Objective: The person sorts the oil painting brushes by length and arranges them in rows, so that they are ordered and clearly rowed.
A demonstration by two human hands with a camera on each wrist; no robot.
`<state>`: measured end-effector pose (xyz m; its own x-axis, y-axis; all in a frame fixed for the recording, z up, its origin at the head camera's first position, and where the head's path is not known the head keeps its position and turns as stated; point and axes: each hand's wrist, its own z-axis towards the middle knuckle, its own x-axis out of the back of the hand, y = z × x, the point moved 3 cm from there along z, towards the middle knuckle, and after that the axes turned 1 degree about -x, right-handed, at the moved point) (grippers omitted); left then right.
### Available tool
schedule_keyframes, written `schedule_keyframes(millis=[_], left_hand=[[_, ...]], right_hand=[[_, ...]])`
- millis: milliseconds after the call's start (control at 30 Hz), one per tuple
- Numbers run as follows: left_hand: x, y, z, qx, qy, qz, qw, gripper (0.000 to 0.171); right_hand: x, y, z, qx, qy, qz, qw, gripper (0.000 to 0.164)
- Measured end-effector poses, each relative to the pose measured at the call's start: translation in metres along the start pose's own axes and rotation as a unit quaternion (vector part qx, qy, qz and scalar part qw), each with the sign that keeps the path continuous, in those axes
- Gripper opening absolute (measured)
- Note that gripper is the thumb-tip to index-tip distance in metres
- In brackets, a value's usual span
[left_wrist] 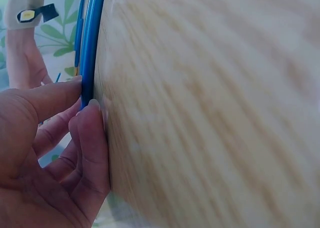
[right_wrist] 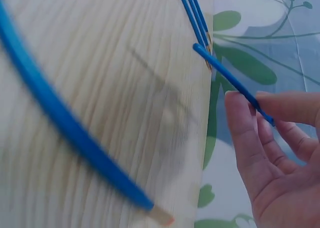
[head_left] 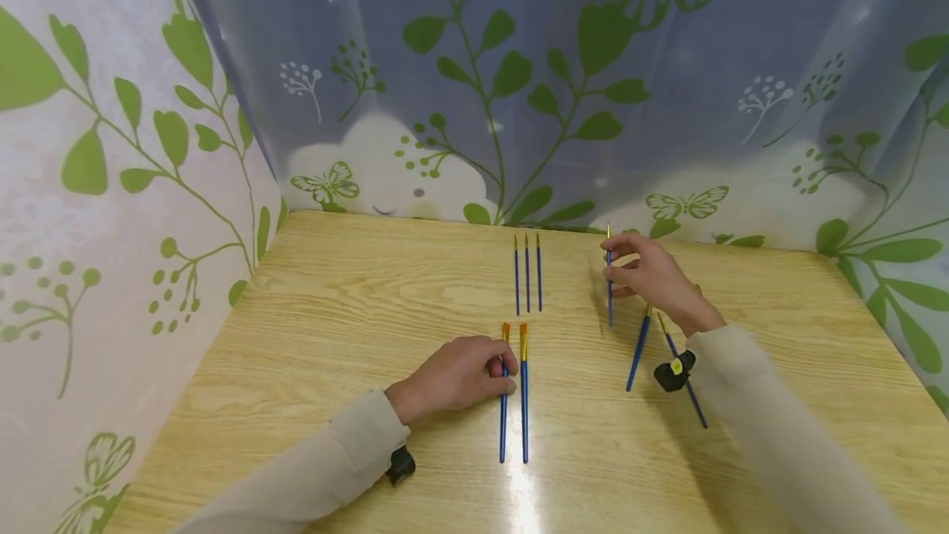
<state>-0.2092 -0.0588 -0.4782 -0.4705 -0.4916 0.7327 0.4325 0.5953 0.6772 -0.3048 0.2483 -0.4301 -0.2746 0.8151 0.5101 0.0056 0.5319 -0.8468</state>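
Table (head_left: 371, 287) showed wood grain, smooth, glossy enough to throw back a bright streak. Brush handles (head_left: 524, 414) looked smooth, glossy. Ferrules (head_left: 524, 348) shone like yellow metal. Printed backdrop (head_left: 534, 48) looked smooth; cloth or plastic, unclear. Sleeves (head_left: 778, 427) were matt cloth.

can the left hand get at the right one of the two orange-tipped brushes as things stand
Probably yes: the right orange-tipped brush lies on the table close beside the left hand, with nothing covering it. The hand pinches the neighbouring brush, though, so it would likely have to let go first.
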Motion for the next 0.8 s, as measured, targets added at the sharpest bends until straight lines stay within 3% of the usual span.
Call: schedule_keyframes(millis=[367, 800], left_hand=[[0.000, 0.002, 0.000, -0.001, 0.000, 0.002, 1.0000, 0.011], [0.000, 0.002, 0.001, 0.000, 0.003, 0.004, 1.0000, 0.010]], right_hand=[[-0.020, -0.008, 0.020, -0.021, -0.018, 0.030, 0.999, 0.062], [-0.051, -0.012, 0.041, -0.062, 0.014, 0.027, 0.998, 0.057]])
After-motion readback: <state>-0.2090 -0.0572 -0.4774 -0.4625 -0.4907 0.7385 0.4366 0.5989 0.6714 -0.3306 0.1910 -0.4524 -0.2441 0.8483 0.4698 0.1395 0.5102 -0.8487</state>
